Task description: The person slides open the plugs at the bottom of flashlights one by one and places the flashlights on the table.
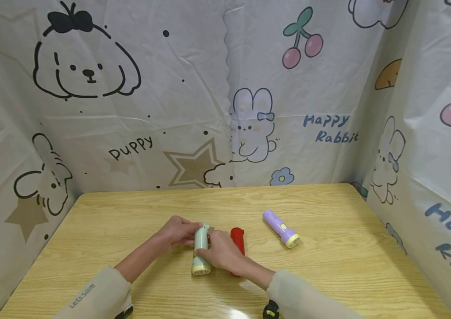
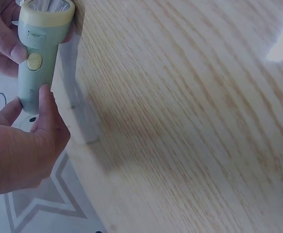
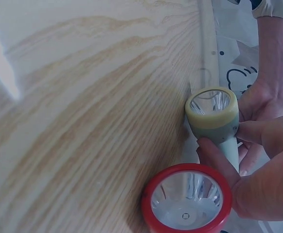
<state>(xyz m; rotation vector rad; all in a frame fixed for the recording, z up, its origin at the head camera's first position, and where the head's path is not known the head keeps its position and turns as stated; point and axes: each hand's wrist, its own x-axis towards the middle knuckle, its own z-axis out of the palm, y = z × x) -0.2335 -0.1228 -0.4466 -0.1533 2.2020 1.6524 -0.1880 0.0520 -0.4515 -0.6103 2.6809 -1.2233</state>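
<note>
A mint-green flashlight (image 1: 201, 241) with a pale yellow lens ring points its lens toward me. My left hand (image 1: 177, 231) pinches its tail end between thumb and fingers. Near the lens end, my right hand (image 1: 224, 250) grips the body, its thumb beside the yellow switch (image 2: 34, 61) in the left wrist view. Just right of it lies a red flashlight (image 1: 237, 239), partly covered by my right hand and wrist. Its red-rimmed lens (image 3: 186, 200) shows large in the right wrist view.
A purple flashlight (image 1: 281, 228) with a yellow lens ring lies farther back on the right of the wooden table (image 1: 329, 266). Printed cloth (image 1: 193, 88) hangs behind the table and along both sides. A small black object (image 1: 271, 309) shows by the right sleeve.
</note>
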